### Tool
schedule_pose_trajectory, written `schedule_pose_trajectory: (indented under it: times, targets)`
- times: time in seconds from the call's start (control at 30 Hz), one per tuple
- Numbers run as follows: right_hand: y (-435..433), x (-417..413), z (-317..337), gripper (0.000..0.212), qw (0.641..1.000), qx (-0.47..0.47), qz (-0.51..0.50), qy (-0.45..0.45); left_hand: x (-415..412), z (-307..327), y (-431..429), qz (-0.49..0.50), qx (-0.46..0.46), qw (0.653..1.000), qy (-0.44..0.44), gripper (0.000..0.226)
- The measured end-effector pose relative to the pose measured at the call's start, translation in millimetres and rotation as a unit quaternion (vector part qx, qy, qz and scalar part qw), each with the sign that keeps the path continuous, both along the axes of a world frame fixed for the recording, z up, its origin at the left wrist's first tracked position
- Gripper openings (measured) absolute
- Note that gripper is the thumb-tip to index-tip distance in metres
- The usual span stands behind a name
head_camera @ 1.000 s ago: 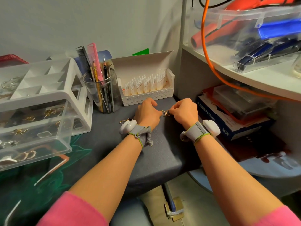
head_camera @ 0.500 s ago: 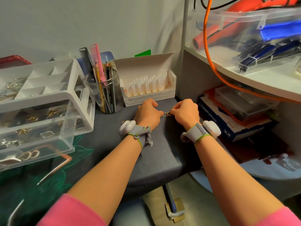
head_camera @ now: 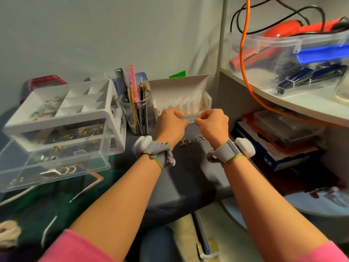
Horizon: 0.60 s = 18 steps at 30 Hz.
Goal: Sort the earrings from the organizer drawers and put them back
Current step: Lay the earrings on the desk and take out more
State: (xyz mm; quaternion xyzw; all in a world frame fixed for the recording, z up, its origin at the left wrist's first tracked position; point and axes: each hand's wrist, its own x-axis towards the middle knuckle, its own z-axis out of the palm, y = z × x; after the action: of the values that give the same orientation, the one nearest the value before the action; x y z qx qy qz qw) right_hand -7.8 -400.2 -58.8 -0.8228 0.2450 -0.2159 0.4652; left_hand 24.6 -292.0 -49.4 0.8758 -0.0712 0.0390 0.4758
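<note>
Earrings (head_camera: 184, 142) lie back from table (head_camera: 188, 178) edge; left hand (head_camera: 170, 126), right hand (head_camera: 213, 125) curled, grip unclear

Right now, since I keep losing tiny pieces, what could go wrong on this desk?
Two loose earrings lie on the grey surface close to the left hand and right hand; a lowered wrist could sweep them off. The pulled-out drawer sticks out beside the left forearm and could be bumped.

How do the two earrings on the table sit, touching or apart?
Apart. Head view shows bare dark table between the left earring and the right earring.
</note>
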Motion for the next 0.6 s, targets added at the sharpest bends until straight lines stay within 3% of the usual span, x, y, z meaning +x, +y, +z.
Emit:
schedule_pose_trajectory:
  times: [0.4, 0.6]
  targets:
    - [63.9, -16.4, 52.4, 0.008, 0.993, -0.01, 0.076, -0.088, -28.1, 55.4, 69.9, 0.038, -0.053, 0.995, -0.075, 0.013]
    - [97.7, -19.7, 65.7, 0.01, 0.989, -0.015, 0.104, -0.104, -38.4, 66.1, 109.2, 0.082, -0.018, 0.992, -0.093, 0.018]
